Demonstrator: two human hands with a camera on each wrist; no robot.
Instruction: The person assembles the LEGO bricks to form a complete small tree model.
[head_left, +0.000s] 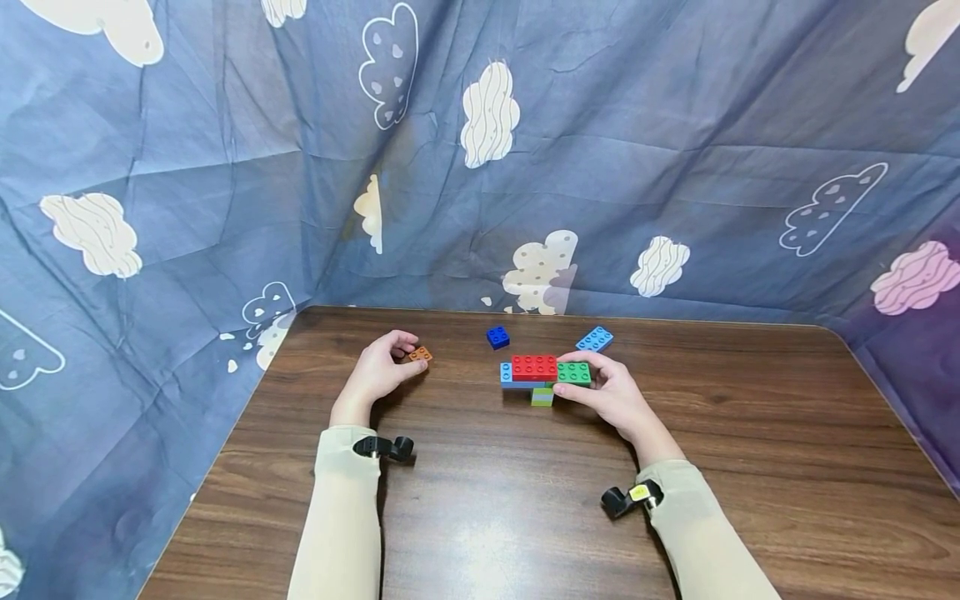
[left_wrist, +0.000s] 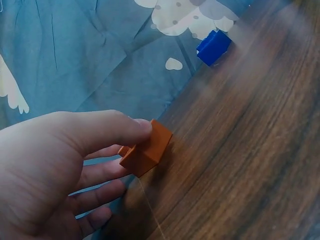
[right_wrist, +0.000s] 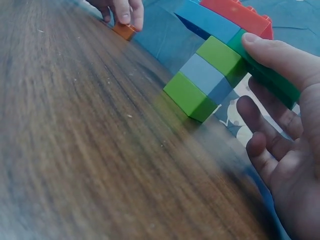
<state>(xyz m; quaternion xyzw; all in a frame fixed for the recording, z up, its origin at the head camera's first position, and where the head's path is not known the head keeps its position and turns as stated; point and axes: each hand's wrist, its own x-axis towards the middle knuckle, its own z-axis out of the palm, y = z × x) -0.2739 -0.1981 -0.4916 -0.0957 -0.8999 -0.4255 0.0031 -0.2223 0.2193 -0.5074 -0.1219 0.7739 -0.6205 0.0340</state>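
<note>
Pinching one orange brick [head_left: 421,356] between thumb and fingers with left hand [head_left: 377,371], over left part of table [head_left: 480,483] (cannot tell whether lifted or touching the wood). Gripping one green brick [head_left: 574,372] with right hand [head_left: 618,393], thumb at near side, fingers at far side, brick joined into stacked build [head_left: 542,397]. Counted six bricks in build: two lime bricks [right_wrist: 220,59] with one grey-blue brick [right_wrist: 205,78] sandwiched between as a post; above, one mid-blue brick [head_left: 517,384] beside the green; on top, one red brick [head_left: 534,367] (eight studs). Counted two loose bricks on table: one dark blue brick [head_left: 497,337] behind and left of build, one light blue brick [head_left: 595,339] just beyond right fingertips. Nine in all. Also seen: two black wrist cameras [head_left: 386,447], cloud-print cloth [head_left: 420,183] behind.
</note>
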